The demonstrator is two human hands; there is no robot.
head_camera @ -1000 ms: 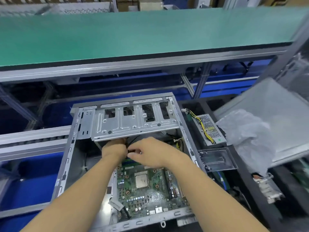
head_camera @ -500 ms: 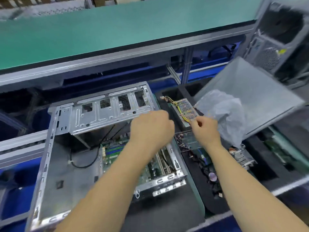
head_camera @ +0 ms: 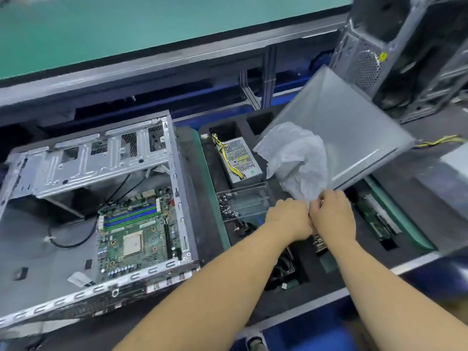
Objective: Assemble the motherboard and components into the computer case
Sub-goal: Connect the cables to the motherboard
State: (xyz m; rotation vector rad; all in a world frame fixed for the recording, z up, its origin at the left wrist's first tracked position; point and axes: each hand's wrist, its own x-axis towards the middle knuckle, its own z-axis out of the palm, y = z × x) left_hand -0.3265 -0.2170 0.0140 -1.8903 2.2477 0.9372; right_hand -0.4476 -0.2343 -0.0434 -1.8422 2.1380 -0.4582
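Both hands, left hand (head_camera: 288,217) and right hand (head_camera: 331,215), have left the open grey metal computer case (head_camera: 177,178) at nine o'clock, its green motherboard (head_camera: 131,234) seated, and now meet over the black foam parts tray (head_camera: 354,262), fingers curled on something hidden; components remain uninstalled.

Bare-metal case (head_camera: 177,188), crinkled translucent plastic bag (head_camera: 298,160), matt black foam tray (head_camera: 336,272).

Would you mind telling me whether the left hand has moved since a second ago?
Yes. The left hand has left the computer case, moving right to the parts tray.
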